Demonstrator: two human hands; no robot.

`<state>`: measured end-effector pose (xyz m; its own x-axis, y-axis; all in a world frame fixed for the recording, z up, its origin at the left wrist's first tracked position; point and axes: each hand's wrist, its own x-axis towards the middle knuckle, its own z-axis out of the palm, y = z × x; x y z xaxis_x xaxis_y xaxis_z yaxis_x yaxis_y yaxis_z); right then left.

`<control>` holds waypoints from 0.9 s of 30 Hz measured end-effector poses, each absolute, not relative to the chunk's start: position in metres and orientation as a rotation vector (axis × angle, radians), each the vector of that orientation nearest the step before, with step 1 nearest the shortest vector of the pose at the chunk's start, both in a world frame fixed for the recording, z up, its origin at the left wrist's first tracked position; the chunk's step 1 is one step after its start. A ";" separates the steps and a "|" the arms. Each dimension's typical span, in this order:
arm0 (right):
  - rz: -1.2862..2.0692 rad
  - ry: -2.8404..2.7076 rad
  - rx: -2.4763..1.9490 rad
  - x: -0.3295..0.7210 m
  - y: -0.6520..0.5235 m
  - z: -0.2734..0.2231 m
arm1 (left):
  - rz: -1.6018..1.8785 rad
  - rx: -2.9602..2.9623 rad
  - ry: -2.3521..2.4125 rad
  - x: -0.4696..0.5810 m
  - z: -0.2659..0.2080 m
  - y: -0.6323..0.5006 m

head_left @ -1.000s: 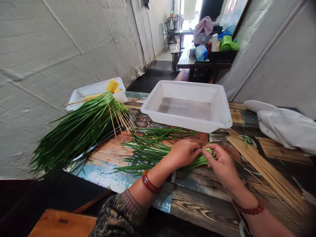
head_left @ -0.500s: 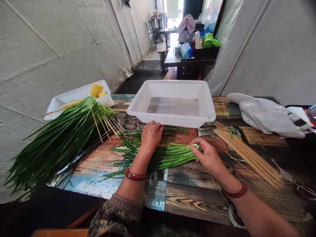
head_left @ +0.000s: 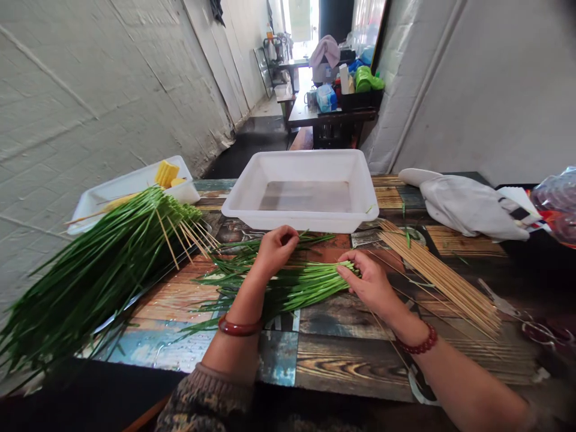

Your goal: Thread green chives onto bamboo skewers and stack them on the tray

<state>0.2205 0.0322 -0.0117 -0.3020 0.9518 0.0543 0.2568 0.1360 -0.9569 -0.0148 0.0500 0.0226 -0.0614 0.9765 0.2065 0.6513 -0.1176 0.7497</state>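
Note:
A bunch of garlic chives (head_left: 310, 287) lies across the table before me, its pale cut ends pointing right. My right hand (head_left: 366, 279) has thumb and fingers closed around those ends. Over the leaves, near the front of the white tub, my left hand (head_left: 278, 249) is curled with thumb and fingertips meeting; anything between them is too small to make out. A few loose chives (head_left: 319, 240) lie just behind the bunch. At the left, a big pile of chives (head_left: 81, 270) is threaded on bamboo skewers (head_left: 186, 237).
An open white tub (head_left: 299, 222) stands behind my hands. Left of it, a smaller white tray (head_left: 87, 207) holds corn pieces (head_left: 166, 174). To the right lie bare bamboo skewers (head_left: 441, 279), scissors (head_left: 504, 305) and a grey-white cloth item (head_left: 468, 207). A white wall (head_left: 90, 90) borders the left.
My left hand has lifted slightly and turned, so its thumb and fingers now form a ring. My right hand stays at the cut ends. The whole view has shifted a little.

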 end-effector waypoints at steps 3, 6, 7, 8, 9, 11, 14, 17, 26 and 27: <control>1.194 -1.665 -1.157 0.220 0.032 -0.009 | 1.056 1.619 1.475 0.002 0.028 0.044; 1.180 -1.643 -1.170 0.219 0.030 -0.005 | 1.044 1.580 1.407 0.017 0.029 0.040; 1.176 -1.634 -1.179 0.219 0.029 -0.003 | 1.039 1.589 1.400 0.021 0.029 0.039; 1.175 -1.626 -1.187 0.219 0.028 -0.001 | 1.034 1.600 1.396 0.024 0.029 0.039; 1.179 -1.624 -1.192 0.219 0.027 0.001 | 1.030 1.612 1.394 0.026 0.029 0.038; 1.196 -1.633 -1.197 0.219 0.026 0.004 | 1.035 1.635 1.400 0.029 0.028 0.038; 1.196 -1.652 -1.190 0.220 0.025 0.008 | 1.064 1.657 1.403 0.034 0.029 0.036; 1.175 -1.658 -1.173 0.220 0.025 0.008 | 1.087 1.672 1.388 0.038 0.030 0.034; 1.166 -1.667 -1.188 0.220 0.026 0.006 | 1.074 1.656 1.402 0.043 0.033 0.032; 1.166 -1.667 -1.188 0.220 0.026 0.006 | 1.067 1.658 1.403 0.043 0.033 0.032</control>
<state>0.2199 0.0257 0.0060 -0.2729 0.9591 0.0747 0.2589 0.1480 -0.9545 0.0434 0.0316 0.0327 0.0710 0.9868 0.1453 0.4043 -0.1616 0.9002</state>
